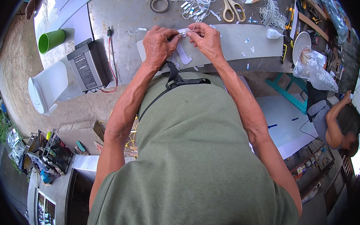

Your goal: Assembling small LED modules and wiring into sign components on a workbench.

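Over the near edge of the workbench, my left hand (pixel 159 44) and my right hand (pixel 206 39) meet with fingertips pinched on a small white wired module (pixel 183 32). My fingers partly cover it. A thin wire shows by my right fingertips. Just below the hands lies a white curved cut-out piece (pixel 183 56), on a long pale sheet (pixel 241 38). Another small white module (pixel 142 29) with a wire tail rests left of my left hand. Beyond the hands is a pile of similar wired modules (pixel 195 10). Small white and blue bits are scattered to the right.
Yellow-handled scissors (pixel 232 11), a tape roll (pixel 159 5), a white wire coil (pixel 273 14) and a small white bottle (pixel 272 34) lie around. A black power unit (pixel 87 66), green cup (pixel 51 41) and clear pitcher (pixel 44 93) stand left. Another person (pixel 331 121) is right, near a teal stool (pixel 291 92).
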{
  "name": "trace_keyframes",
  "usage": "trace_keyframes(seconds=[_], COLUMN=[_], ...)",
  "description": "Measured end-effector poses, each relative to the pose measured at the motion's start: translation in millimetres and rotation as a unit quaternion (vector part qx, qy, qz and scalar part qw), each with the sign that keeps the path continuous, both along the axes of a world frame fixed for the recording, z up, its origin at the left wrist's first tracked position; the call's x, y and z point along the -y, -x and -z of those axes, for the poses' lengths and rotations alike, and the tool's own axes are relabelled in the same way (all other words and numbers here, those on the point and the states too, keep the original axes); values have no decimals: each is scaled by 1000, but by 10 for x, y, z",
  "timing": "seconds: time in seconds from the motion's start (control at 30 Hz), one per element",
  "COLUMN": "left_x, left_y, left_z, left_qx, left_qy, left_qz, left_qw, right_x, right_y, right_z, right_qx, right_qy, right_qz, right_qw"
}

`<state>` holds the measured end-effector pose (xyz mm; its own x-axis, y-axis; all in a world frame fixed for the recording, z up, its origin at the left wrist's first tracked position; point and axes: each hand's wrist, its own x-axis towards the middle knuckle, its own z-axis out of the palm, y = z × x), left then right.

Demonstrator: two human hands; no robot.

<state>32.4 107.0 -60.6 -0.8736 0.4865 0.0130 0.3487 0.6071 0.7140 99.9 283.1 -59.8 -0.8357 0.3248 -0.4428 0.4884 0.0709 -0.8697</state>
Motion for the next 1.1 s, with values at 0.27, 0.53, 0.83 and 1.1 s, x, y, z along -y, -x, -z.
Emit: trace_keyframes(seconds=[0.27, 0.53, 0.83, 1.1], left_x=[-7, -6, -30, -51], left_y=[3, 8, 21, 32], left_z=[-13, 36, -8, -9], left_qx=[-7, -10, -19, 1], left_qy=[6, 11, 31, 57], left_qz=[-7, -6, 0, -5], left_qw=[1000, 1000, 999, 998], right_x=[51, 41, 57, 125], right_y=[-22, -26, 9, 40], right_z=[-60, -4, -25, 96], right_qx=[-9, -14, 3, -9], right_qy=[-4, -8, -31, -117], right_qz=[52, 38, 29, 25], right_qw=[999, 999, 999, 993])
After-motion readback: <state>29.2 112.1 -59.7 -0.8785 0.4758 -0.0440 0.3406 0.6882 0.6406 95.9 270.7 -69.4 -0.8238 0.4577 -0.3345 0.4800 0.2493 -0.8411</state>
